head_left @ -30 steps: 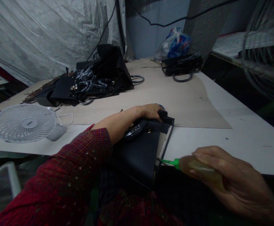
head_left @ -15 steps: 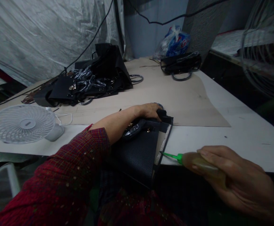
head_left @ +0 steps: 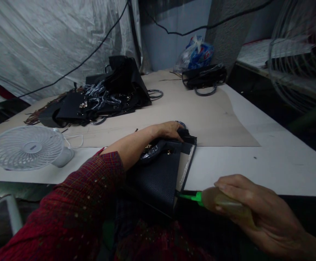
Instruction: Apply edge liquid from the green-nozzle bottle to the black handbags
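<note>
A black handbag (head_left: 154, 177) with a pebbled face lies tilted over the table's front edge, close to my body. My left hand (head_left: 171, 130) is closed over its far upper edge, the fingertips partly hidden behind dark flaps. A plastic-wrapped handle (head_left: 150, 153) lies beneath my left forearm. In my right hand (head_left: 256, 206) is a squeeze bottle (head_left: 223, 206) of yellowish-brown liquid with a green nozzle. The nozzle's dark tip is at the lower part of the bag's open side, where a pale strip with a whitish, shiny line shows.
A white fan (head_left: 29, 146) stands at the left. Behind it lies a pile of black bags (head_left: 106, 96) with wrapped handles. Another black bag (head_left: 204, 77) rests at the back right beside a blue-and-clear plastic bag (head_left: 197, 54). Brown board (head_left: 212, 123) covers much of the white table.
My right hand has moved the bottle down and left, so its nozzle has slid lower along the bag's side. The left hand keeps its hold, and the view has shifted slightly.
</note>
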`<state>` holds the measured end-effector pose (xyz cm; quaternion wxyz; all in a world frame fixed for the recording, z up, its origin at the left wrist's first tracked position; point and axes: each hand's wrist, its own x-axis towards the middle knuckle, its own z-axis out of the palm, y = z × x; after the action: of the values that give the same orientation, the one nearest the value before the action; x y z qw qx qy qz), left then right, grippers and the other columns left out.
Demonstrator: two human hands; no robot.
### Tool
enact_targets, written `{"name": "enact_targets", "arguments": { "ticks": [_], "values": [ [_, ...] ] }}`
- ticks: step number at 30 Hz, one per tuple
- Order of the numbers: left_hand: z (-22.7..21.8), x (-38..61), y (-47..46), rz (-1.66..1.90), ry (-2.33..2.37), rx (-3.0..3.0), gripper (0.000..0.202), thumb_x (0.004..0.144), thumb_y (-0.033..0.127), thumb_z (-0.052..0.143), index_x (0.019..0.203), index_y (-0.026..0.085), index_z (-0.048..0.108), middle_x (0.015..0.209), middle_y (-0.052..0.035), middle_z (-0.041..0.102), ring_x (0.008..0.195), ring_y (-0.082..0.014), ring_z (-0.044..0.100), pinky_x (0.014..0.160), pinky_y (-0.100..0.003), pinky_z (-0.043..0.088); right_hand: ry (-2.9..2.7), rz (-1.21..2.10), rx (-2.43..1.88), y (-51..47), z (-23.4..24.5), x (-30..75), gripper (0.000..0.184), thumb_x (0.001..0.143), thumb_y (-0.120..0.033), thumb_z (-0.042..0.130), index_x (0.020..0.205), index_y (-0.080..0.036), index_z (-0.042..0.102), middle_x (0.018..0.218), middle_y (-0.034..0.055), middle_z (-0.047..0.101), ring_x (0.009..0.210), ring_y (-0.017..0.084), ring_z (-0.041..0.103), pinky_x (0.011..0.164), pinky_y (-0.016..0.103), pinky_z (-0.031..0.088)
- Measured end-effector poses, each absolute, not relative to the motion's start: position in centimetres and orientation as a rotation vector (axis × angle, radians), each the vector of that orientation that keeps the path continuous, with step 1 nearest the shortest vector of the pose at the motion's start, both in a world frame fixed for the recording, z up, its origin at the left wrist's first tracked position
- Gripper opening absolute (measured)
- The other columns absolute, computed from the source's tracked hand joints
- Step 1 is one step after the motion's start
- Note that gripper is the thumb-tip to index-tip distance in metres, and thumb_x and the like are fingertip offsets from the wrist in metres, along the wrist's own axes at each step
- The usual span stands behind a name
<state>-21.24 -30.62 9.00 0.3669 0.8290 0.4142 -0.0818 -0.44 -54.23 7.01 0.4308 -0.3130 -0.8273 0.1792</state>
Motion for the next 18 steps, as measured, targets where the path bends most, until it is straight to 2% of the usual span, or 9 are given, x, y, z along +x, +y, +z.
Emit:
{"name": "enact_targets", "arguments": {
  "ticks": [5,12,18],
  "values": [
    [11.6,-21.1,-30.3,-0.217,1.072,2.143,0.036,0.07,0.018,0.087,0.104,0.016,0.077,0.093,-0.0014,0.076,0.086,-0.0187,0.067,0.087,-0.031,0.052,-2.047,0.298,-0.894,-54.4,7.2,0.6,0.024,0.101,-0.017,0.061,0.125,-0.023,0.061,0.102,0.0065,0.071,0.082,0.02,0.075,0.064,0.024,0.063],
    [19.0,-21.1,-29.6,-0.043,1.222,2.332,0.035,0.067,0.014,0.087,0.1,0.013,0.076,0.086,-0.002,0.07,0.091,-0.0217,0.066,0.089,-0.033,0.051,-2.007,0.02,-0.958,-53.9,8.2,1.3,0.018,0.106,-0.022,0.061,0.124,-0.021,0.06,0.105,0.0067,0.069,0.087,0.019,0.072,0.071,0.022,0.061],
    [21.1,-21.8,-30.7,-0.047,1.273,2.557,0.025,0.07,0.016,0.084,0.094,0.014,0.077,0.078,-0.0012,0.068,0.078,-0.0195,0.065,0.075,-0.031,0.05,-1.956,0.003,-0.99,-52.4,7.7,2.0,0.014,0.104,-0.023,0.063,0.117,-0.022,0.062,0.102,0.0066,0.069,0.083,0.021,0.071,0.071,0.027,0.061]
  ]
}}
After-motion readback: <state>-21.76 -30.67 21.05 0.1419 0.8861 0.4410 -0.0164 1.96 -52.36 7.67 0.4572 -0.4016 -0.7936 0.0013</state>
